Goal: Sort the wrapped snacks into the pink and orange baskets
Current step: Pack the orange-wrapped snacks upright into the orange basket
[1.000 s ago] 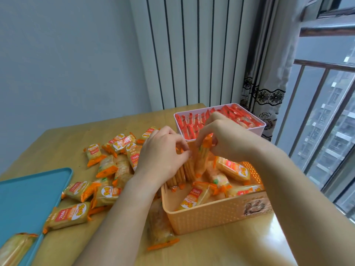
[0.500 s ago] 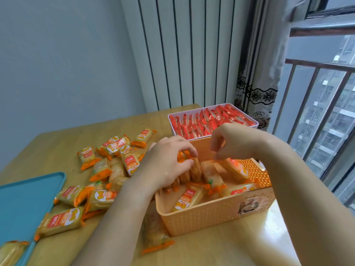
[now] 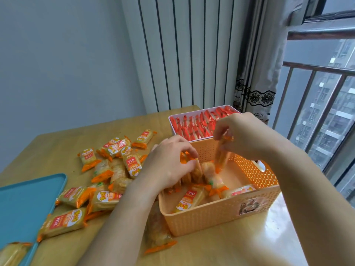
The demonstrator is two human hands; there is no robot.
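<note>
- A stray packet point(image 3: 157, 235) lies on the bench point(image 3: 221, 252) against the near-left corner of the orange basket point(image 3: 221, 214), partly hidden by the left forearm. It is easy to miss, so collect it before finishing.
- Inside the orange basket, along its near wall, a few flat packets point(image 3: 189, 200) take up floor space. Stood on edge they would likely leave more room.
- Left of the orange basket a loose pile point(image 3: 115, 169) of yellow-and-orange packets waits on the bench, with a blue tray point(image 3: 28, 204) further left.
- The left hand point(image 3: 169, 164) is over the basket's left side. Its grip is narrow, fingertips pinching the crimped orange ends of the standing packets point(image 3: 192, 173). It serves as a bookend, so hold it steady.
- The right hand point(image 3: 245, 135) is above the basket's far side. Its grip is closed on the top of a hanging packet point(image 3: 221, 156), whose lower end points down just beside the row.
- Lower that packet straight down, press it against the row, and let go only once its bottom end rests.
- Behind the orange basket, just beside its far wall, the pink basket point(image 3: 172, 121) is packed with red packets point(image 3: 196, 127).
</note>
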